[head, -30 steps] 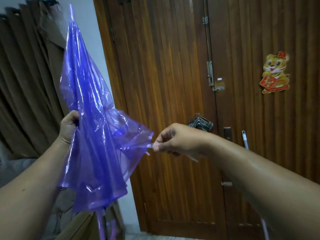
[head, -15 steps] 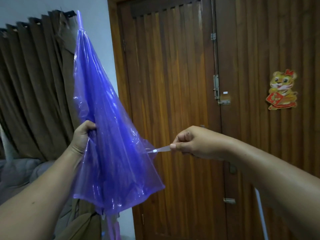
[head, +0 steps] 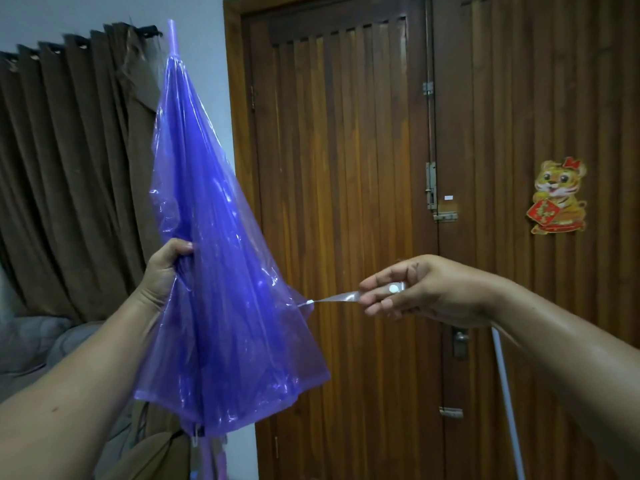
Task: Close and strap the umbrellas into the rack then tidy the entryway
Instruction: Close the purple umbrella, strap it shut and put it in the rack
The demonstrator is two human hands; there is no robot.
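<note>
A translucent purple umbrella, folded shut with loose plastic folds, stands upright in front of me with its tip pointing up. My left hand grips the gathered canopy at mid-height from the left. My right hand pinches the umbrella's clear closing strap, pulled out taut to the right; a white snap button shows between the fingers. The umbrella's handle is hidden below the canopy. No rack is in view.
Wooden double doors with latches fill the background, a tiger sticker on the right leaf. Brown curtains hang at left above a grey cushion. A white pole leans by the door under my right arm.
My right hand has drawn the strap farther out to the right, tightening the canopy folds. The view has tilted up and the umbrella now sits more upright and central.
</note>
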